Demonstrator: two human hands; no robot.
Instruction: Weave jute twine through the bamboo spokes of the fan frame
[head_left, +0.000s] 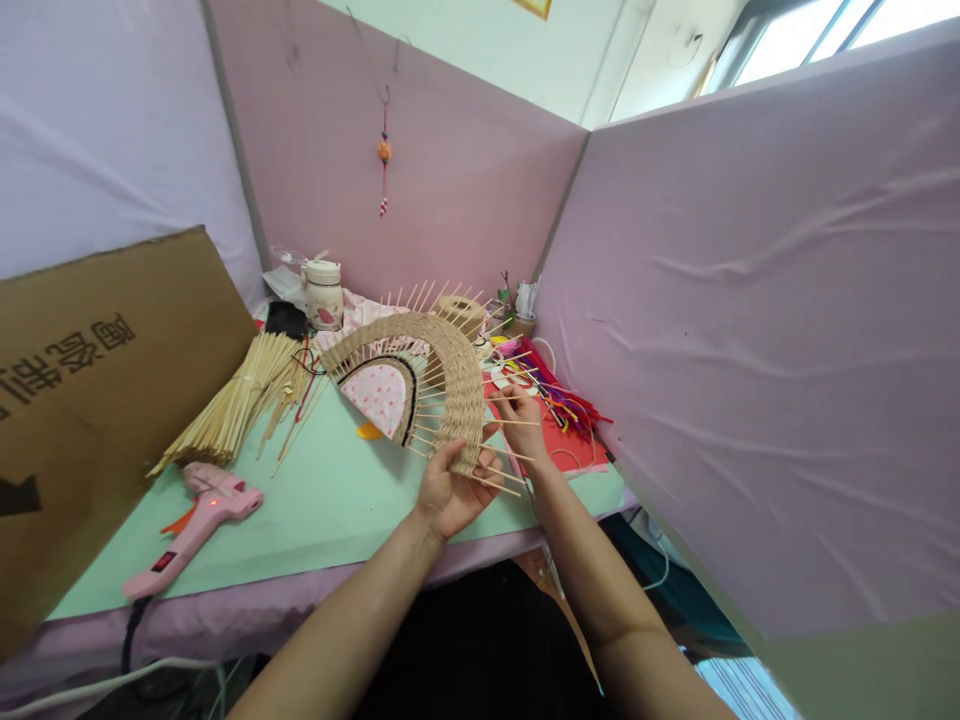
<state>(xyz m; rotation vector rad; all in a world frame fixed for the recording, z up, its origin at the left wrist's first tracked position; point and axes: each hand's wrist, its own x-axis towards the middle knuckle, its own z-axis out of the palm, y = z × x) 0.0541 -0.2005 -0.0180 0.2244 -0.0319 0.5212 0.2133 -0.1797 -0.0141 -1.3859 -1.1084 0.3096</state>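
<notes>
From where I stand, the fan (460,385) is in the middle of the frame, above the worktop (322,520), its thin sticks spread outward. The left hand (459,490) grips its lower end, thumb on the woven band. The right hand (519,418) has its fingers bent in among the stick ends; I can't tell what they pinch. A pink glue gun (196,535) lies at lower left.

Cardboard box (97,310) cut off by left edge. Left hand (450,497) partly hidden behind woven band (460,385); right hand (523,422), exact grip too small to tell. Window (787,42), gold frame (535,6) cropped by top edge.
</notes>
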